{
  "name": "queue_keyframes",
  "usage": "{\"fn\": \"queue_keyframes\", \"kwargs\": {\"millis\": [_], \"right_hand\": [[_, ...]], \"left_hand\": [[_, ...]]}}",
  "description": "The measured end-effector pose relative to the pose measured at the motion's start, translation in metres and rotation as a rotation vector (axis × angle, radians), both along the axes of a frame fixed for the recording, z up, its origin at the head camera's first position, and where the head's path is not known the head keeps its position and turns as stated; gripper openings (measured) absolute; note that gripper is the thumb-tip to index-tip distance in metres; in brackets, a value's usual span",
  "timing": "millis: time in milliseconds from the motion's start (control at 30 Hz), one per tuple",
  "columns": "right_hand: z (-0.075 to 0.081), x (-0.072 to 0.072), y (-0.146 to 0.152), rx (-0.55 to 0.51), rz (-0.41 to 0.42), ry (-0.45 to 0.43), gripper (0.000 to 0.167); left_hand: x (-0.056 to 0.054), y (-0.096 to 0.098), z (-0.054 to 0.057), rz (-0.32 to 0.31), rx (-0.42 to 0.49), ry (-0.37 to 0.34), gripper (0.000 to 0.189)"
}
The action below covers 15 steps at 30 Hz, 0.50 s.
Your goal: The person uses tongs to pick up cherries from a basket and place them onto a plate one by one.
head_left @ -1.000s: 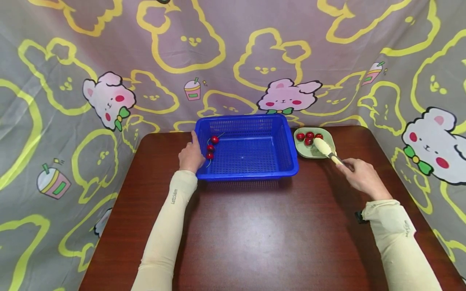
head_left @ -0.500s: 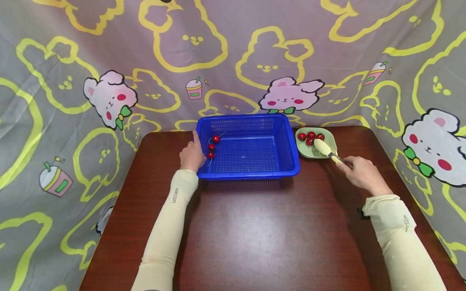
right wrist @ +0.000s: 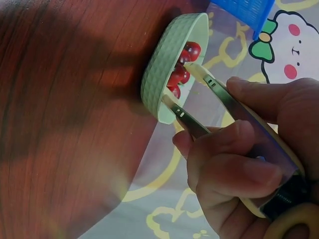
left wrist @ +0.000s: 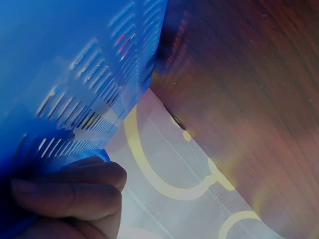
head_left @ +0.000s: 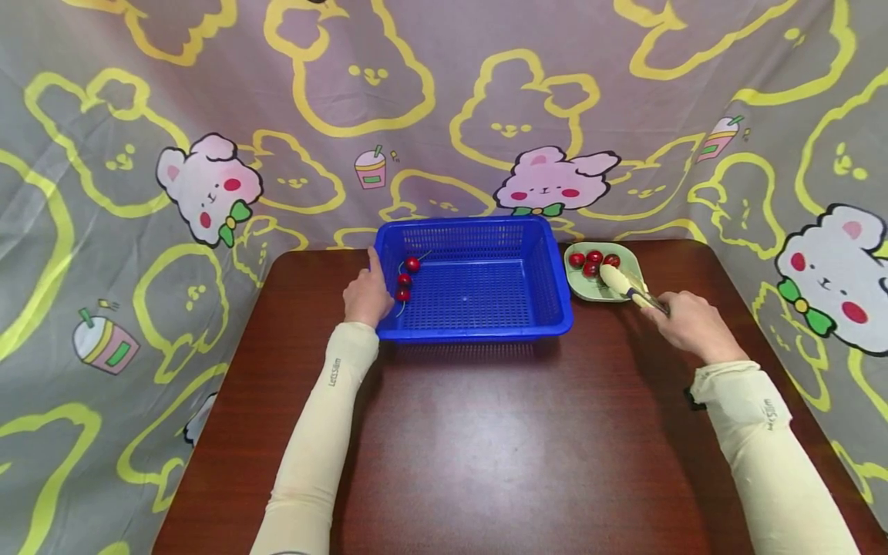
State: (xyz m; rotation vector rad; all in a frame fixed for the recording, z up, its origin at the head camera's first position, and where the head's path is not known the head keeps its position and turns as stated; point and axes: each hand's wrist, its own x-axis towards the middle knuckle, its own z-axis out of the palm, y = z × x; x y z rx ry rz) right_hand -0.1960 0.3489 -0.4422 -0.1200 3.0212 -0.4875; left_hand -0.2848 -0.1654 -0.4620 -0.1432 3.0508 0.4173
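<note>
My left hand (head_left: 366,298) holds the left rim of a blue plastic basket (head_left: 472,334); its curled fingers (left wrist: 75,199) show against the slotted wall in the left wrist view. Inside the basket, near that side, lie three red cherries (head_left: 405,280) with green stems. My right hand (head_left: 694,325) grips a pair of tongs (right wrist: 227,99) with cream tips. The tongs' arms stand apart over a pale green dish (right wrist: 159,64). One tip is by the red cherries (right wrist: 177,75) in the dish, the other at its near rim. Whether a tip touches a cherry, I cannot tell.
A dark brown wooden table (head_left: 472,439) carries the basket and the dish, which stand side by side near its back edge. Patterned cloth (head_left: 430,92) with cartoon rabbits hangs behind and along both sides.
The tongs' arms have spread apart over the dish, and my right hand has shifted slightly. My left hand stays at the basket; the cherries keep their places.
</note>
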Motion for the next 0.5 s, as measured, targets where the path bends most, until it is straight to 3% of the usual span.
{"fn": "queue_keyframes", "kwargs": {"millis": [300,500], "right_hand": [[0.004,0.003,-0.001,-0.010,-0.020,0.003,0.048],[0.011,0.007,0.001,-0.085,-0.043,0.034,0.055]], "left_hand": [[0.000,0.000,0.001,-0.002,0.005,0.005,0.103],[0.001,0.000,0.002,0.001,0.013,0.008,0.101]]}}
